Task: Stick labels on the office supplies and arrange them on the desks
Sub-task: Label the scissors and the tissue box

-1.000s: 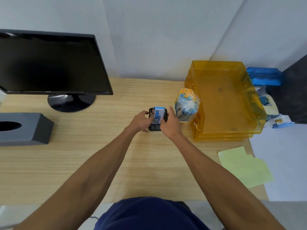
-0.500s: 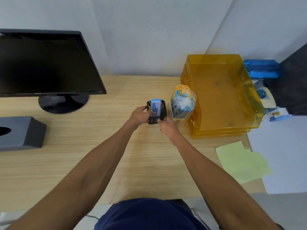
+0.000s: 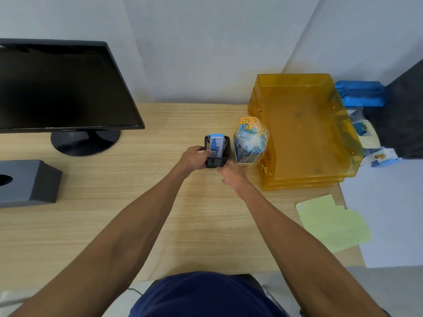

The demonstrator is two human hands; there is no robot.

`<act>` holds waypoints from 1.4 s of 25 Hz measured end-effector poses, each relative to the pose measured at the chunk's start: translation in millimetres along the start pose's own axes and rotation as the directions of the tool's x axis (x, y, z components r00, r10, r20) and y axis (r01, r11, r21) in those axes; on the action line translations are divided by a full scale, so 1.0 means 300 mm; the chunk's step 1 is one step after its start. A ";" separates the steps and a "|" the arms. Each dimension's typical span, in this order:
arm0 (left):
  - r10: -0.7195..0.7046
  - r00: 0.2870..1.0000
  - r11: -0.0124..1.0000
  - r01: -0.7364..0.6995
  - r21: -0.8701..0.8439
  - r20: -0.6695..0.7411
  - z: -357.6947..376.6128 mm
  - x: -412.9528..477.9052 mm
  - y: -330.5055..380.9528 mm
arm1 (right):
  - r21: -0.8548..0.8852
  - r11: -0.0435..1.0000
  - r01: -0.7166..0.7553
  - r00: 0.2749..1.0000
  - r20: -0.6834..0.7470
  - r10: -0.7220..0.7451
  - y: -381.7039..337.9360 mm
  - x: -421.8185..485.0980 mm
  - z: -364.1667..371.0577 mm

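Light wooden counter [image 3: 114, 202]: left hand [image 3: 193, 160] grips black mesh pen holder [image 3: 217, 156]; right hand [image 3: 232, 178] at its base, grip unclear; blue box [image 3: 216, 143] inside, print illegible.

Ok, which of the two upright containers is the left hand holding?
The black mesh holder with the blue pack inside; the left hand grips its side. The plastic-wrapped pen bundle stands to its right.

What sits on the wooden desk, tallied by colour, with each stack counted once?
Black: 2, monitor, mesh holder
Grey: 1, tissue box
Blue: 1, box in the holder
Blue with orange: 1, plastic-wrapped bundle
Orange: 1, tray stack
Yellow-green: 1, paper pile
Total: 7
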State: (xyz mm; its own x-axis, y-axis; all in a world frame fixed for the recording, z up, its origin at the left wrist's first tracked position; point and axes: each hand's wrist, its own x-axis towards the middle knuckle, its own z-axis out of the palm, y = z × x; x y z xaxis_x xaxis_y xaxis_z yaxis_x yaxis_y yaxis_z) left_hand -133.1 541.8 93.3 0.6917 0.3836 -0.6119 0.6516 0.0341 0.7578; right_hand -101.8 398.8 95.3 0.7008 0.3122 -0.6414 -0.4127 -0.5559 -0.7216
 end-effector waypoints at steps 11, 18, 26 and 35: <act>-0.015 0.991 0.993 0.030 0.115 -0.132 0.312 -0.222 -0.203 | -0.120 0.987 -0.109 0.991 0.061 0.117 0.217 -0.160 -0.167; 0.157 0.982 0.846 -0.189 0.498 0.105 0.677 -0.320 -0.146 | -0.154 0.988 0.003 0.957 -0.286 -0.047 0.483 -0.240 -0.539; 0.162 0.859 0.241 -0.512 0.824 0.487 1.047 -0.426 -0.161 | -0.385 0.923 -0.006 0.921 -0.361 -0.145 0.718 -0.258 -0.884; 0.240 0.831 0.267 -0.553 0.789 0.501 1.123 -0.485 -0.229 | -0.555 0.832 0.032 0.965 -0.201 -0.171 0.688 -0.190 -0.845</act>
State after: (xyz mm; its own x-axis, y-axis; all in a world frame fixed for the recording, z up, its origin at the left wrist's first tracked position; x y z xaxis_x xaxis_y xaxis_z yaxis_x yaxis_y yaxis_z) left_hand -173.4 172.8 54.1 0.8874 -0.1354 -0.4407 0.0376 -0.9315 0.3619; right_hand -79.5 71.0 48.8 0.8635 0.2414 -0.4428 0.0018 -0.8795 -0.4760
